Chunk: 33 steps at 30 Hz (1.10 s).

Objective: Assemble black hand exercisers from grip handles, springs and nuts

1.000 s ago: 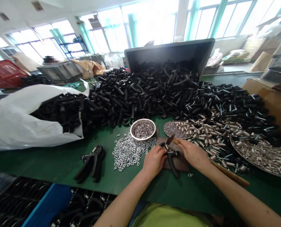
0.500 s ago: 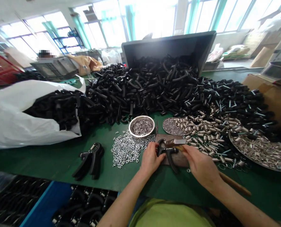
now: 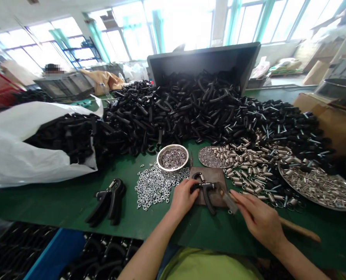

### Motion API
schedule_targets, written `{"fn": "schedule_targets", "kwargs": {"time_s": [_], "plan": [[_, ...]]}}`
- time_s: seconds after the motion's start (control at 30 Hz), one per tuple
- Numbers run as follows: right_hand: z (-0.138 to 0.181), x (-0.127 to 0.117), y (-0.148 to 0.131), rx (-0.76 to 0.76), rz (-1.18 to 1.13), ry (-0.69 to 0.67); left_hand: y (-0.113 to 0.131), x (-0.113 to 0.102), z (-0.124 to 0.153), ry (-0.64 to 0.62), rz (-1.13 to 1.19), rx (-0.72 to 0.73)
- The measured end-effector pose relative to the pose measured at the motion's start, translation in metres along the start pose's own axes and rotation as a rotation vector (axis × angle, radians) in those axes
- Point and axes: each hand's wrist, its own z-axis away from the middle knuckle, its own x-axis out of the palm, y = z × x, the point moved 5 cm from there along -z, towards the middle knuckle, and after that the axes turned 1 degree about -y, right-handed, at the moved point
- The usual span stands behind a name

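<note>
In the head view, we see the black grip (image 3: 207, 187) on the dark plate (image 3: 215, 174), upon the green bench (image 3: 199, 231). One handle (image 3: 209, 203) of it curves past the plate's near edge, and in its upper part we find a small silvery spring (image 3: 202, 177). The left hand (image 3: 183, 197) grasps the grip by its left side. The right hand (image 3: 260, 219) grasps the hammer (image 3: 230, 203), whose blurred head is just beside the grip.

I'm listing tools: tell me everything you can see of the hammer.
The hammer has a long, wooden-looking handle and a grey, metal-looking head, blurred here. The right hand grips it close to the head; the handle's far end sticks out beyond. It slants over the green table, head toward the black grip; whether they touch is unclear.
</note>
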Motion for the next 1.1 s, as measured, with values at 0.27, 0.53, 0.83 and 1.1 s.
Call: {"fn": "schedule_targets", "kwargs": {"time_s": [0.27, 0.53, 0.83, 1.1], "plan": [[0.066, 0.016, 0.06, -0.02, 0.149, -0.025, 0.006, 0.03, 0.013, -0.059, 1.124, -0.588], [-0.026, 0.012, 0.04, -0.053, 0.039, -0.039, 0.043, 0.043, 0.054, -0.124, 1.238, -0.629], [-0.174, 0.08, 0.049, 0.064, 0.077, -0.229, 0.038, -0.018, -0.021, -0.032, 0.457, -0.1], [-0.172, 0.091, 0.067, 0.21, -0.03, -0.214, 0.023, 0.025, -0.127, -0.087, -0.284, 0.116]]}}
